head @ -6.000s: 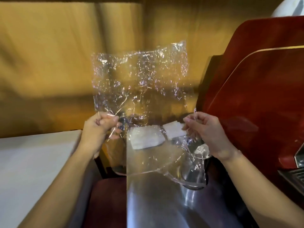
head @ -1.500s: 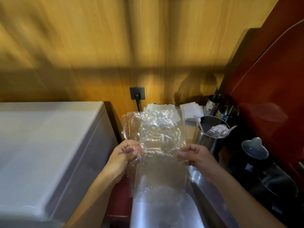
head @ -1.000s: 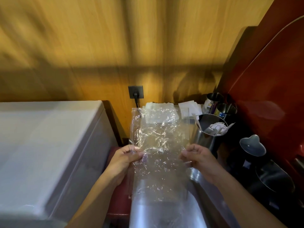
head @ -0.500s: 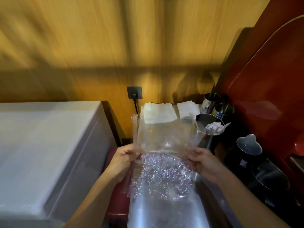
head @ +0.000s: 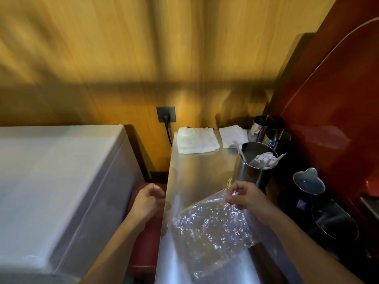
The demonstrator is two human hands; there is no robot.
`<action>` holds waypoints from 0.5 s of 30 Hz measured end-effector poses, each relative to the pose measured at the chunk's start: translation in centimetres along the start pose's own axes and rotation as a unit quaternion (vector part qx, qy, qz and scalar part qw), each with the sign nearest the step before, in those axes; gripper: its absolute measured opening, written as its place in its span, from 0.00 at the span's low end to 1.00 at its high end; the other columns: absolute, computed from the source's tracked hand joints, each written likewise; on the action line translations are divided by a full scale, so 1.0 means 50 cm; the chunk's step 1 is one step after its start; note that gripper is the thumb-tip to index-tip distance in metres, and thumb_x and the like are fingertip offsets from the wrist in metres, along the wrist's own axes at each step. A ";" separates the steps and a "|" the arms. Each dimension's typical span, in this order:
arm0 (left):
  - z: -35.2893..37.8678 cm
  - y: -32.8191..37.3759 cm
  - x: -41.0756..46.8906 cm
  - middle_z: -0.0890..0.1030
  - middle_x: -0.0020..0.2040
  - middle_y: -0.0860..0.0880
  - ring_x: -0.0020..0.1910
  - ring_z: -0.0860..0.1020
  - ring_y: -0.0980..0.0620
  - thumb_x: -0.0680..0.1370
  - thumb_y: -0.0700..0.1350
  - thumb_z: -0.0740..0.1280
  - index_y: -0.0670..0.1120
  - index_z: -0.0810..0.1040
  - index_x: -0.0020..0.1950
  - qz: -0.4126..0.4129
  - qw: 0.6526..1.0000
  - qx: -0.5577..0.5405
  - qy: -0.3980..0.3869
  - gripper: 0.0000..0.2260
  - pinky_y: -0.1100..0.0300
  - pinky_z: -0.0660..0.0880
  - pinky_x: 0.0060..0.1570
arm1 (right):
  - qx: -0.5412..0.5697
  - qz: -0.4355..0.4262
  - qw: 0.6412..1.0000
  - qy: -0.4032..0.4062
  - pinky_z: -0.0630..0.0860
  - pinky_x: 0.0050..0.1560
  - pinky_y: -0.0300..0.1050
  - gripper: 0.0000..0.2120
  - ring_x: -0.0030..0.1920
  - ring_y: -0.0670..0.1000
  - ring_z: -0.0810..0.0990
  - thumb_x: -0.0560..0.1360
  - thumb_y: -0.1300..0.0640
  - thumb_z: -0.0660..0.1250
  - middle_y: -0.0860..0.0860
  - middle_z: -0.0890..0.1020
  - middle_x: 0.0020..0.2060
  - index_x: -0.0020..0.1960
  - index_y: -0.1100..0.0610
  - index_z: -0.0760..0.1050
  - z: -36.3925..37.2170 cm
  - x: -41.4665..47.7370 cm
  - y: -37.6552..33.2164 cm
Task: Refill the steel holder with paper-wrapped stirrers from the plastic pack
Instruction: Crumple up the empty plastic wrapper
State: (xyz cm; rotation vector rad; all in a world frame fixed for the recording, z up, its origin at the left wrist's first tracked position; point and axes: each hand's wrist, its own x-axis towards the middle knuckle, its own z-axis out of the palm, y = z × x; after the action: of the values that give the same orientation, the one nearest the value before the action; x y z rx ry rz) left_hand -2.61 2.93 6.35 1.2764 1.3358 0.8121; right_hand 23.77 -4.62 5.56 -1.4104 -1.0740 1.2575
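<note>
Wood-panelled wall behind a steel desk (head: pixel 201 167). Right hand (head: pixel 245 198): grip closed, pinching one corner of the crumpled plastic pack (head: pixel 211 228), which lies on the desk and looks empty, though glare makes this uncertain. Left hand (head: pixel 148 201): loosely curled at the desk's left edge, holding nothing. Steel holder (head: pixel 249 171) stands just behind the right hand, paper-wrapped stirrers (head: pixel 264 160) inside. Folded white cloth (head: pixel 196 140) by the wall.
</note>
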 end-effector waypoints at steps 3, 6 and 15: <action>0.020 0.022 -0.003 0.78 0.39 0.48 0.34 0.77 0.61 0.74 0.33 0.65 0.41 0.75 0.44 0.092 0.995 0.020 -0.035 0.04 0.72 0.73 0.32 | -0.054 -0.049 0.997 -0.037 0.70 0.35 0.44 0.13 0.36 0.51 0.72 0.68 0.72 0.68 0.51 0.76 0.34 0.40 0.55 0.74 0.022 0.000 -0.012; 0.059 0.026 -0.008 0.80 0.47 0.51 0.45 0.79 0.61 0.73 0.46 0.71 0.50 0.76 0.50 0.104 0.974 0.060 -0.191 0.08 0.70 0.74 0.46 | -0.108 -0.079 0.987 -0.092 0.72 0.39 0.42 0.16 0.37 0.48 0.72 0.68 0.72 0.67 0.47 0.74 0.33 0.47 0.53 0.74 0.047 0.005 -0.031; 0.078 -0.022 -0.016 0.82 0.44 0.43 0.43 0.79 0.50 0.71 0.32 0.69 0.39 0.80 0.47 0.031 0.953 0.023 -0.299 0.07 0.54 0.76 0.49 | -0.051 -0.054 0.997 -0.014 0.75 0.33 0.37 0.18 0.35 0.45 0.79 0.68 0.71 0.69 0.53 0.78 0.37 0.55 0.57 0.73 0.033 0.034 -0.051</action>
State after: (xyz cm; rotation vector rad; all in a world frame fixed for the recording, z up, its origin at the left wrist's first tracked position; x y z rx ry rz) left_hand 0.78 1.20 4.72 1.4561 0.8295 0.3819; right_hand 22.22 -2.35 7.68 -1.3946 -1.2319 1.1619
